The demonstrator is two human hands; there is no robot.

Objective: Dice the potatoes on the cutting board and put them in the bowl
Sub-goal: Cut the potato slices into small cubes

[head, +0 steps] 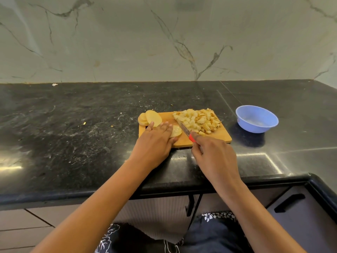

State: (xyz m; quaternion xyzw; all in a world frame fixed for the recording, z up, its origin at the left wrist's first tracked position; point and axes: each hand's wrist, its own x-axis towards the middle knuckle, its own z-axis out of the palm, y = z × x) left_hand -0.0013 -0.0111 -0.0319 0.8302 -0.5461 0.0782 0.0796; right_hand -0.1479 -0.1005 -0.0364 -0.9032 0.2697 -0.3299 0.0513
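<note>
The left hand [156, 141] lay flat, fingers straight, pressing a potato slice [176, 132]; the right hand [209, 154] gripped the knife [186, 131], blade beside the diced pile [198, 121] just beyond it. Its fingertips [170, 126] should curl back before cutting. The bowl [255, 121] stood well right of that hand.

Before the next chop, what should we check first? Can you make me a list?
1. Knife held tight: the right hand grips its red handle. Ok.
2. Fingers safe: the left hand lies flat on a potato slice, with straight fingertips near the blade. Probably not ok.
3. Room to cut: the diced pile sits right against the blade. Not ok.
4. Bowl ready: it stands upright to the right of the board and looks empty. Ok.
5. Cutting board steady: it lies flat on the counter, but whether it slips, cannot tell.
</note>
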